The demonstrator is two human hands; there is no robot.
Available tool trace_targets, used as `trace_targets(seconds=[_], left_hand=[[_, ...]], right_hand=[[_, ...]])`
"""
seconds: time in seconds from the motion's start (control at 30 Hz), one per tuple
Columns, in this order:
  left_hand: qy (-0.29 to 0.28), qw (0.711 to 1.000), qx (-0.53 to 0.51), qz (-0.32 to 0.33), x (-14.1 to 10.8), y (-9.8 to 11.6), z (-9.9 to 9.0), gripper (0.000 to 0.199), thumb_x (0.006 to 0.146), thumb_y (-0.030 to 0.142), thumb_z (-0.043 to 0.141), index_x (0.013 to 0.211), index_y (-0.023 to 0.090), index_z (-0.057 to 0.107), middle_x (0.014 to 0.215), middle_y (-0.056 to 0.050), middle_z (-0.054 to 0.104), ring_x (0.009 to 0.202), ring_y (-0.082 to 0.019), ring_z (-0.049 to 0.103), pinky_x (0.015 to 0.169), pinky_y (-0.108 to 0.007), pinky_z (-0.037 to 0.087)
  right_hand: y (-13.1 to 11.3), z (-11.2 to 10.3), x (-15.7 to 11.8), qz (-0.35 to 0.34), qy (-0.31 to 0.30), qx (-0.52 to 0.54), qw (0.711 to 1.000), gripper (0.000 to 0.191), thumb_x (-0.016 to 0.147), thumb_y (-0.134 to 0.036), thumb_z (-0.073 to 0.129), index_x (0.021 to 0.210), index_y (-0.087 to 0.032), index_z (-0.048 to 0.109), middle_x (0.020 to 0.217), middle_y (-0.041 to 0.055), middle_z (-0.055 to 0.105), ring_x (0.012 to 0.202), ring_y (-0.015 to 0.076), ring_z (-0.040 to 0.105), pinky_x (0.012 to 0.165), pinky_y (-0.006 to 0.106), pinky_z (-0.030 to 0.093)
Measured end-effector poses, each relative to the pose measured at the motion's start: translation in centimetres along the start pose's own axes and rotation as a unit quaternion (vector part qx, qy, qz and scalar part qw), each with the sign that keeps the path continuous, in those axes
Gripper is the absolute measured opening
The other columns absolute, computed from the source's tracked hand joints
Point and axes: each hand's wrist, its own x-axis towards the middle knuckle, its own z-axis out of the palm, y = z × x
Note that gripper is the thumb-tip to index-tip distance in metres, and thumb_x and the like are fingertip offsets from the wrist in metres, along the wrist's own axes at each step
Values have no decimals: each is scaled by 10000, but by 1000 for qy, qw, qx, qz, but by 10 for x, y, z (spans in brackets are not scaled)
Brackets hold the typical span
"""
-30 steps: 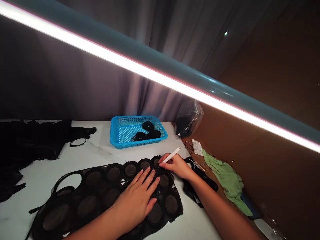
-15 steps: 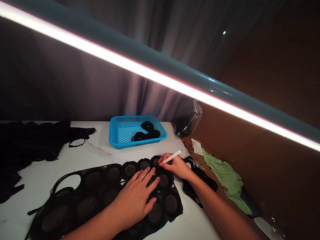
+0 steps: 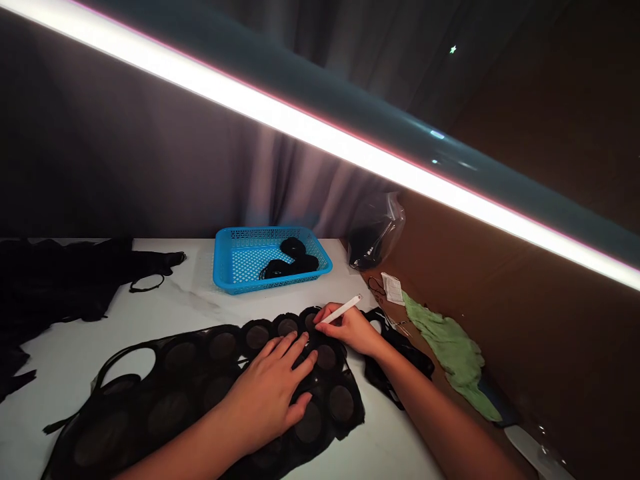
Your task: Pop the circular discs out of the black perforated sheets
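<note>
A sheet of thin black fabric (image 3: 167, 413) with rows of round motifs lies over the near part of the table. My left hand (image 3: 273, 387) rests flat on it, fingers spread, pressing the cloth down. At the fabric's far right corner, my right hand (image 3: 350, 330) is closed around a slim white pen-like tool (image 3: 343, 309). Its lower tip is hidden by the fingers, at a round motif near the far edge. Past the right wrist lies another piece of black cut-out fabric (image 3: 417, 360).
A blue plastic basket (image 3: 220, 263) holding black coiled cords (image 3: 293, 248) stands behind the hands. Black cloth (image 3: 55, 287) is heaped at left. To the right are a clear bag (image 3: 377, 230), a white label (image 3: 393, 289) and a green cloth (image 3: 450, 353). A bright tube lamp (image 3: 300, 123) crosses above.
The camera view has shifted slightly, so the table items sit a little further left and higher. Both hands keep nearly the same place on the fabric, and the white tool stays in the right hand.
</note>
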Motion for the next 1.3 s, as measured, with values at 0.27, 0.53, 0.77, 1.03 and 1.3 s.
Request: trace_targets(seconds=[0.27, 0.53, 0.77, 1.03, 1.3], left_hand=[[-6, 1000, -1, -3, 0, 1, 1, 562, 872, 358, 617, 1414, 261, 502, 1534, -97, 432, 1377, -357, 427, 1097, -532, 384], [-4, 998, -14, 55, -26, -24, -17, 660, 941, 544, 547, 1525, 370, 294, 1578, -24, 355, 1441, -276, 342, 1185, -516, 245], [18, 999, 38, 4, -69, -35, -31, 637, 961, 530, 510, 1530, 422, 243, 1589, 18, 331, 1410, -275, 399, 1129, -463, 354], [124, 971, 135, -153, -140, -57, -34, 599, 955, 500, 403, 1524, 434, 229, 1544, -15, 415, 1365, -373, 427, 1082, -619, 312], [58, 896, 201, -391, -202, -51, -80, 395, 937, 551, 324, 835, 218, 509, 855, -73, 531, 799, -292, 542, 729, -435, 466]], right_hand=[[-1, -1, -1, 1, 0, 11, 1000, 235, 774, -389, 731, 717, -197, 607, 898, 46, 703, 768, 174, 606, 670, 289, 448], [4, -1, 2, 13, 83, 104, 991, 346, 730, -502, 777, 745, -202, 606, 790, 28, 690, 700, 162, 611, 643, 282, 487], [-31, -9, -14, -4, 106, 158, 982, 326, 719, -444, 806, 729, -194, 597, 819, 25, 681, 719, 157, 654, 654, 276, 522], [-49, 13, -80, 27, 32, 90, 995, 301, 818, -424, 728, 699, -195, 572, 854, 53, 680, 746, 171, 602, 661, 290, 472], [-33, 69, -152, 28, 81, 62, 994, 303, 856, -472, 664, 684, -226, 622, 813, 80, 670, 744, 224, 595, 649, 312, 477]])
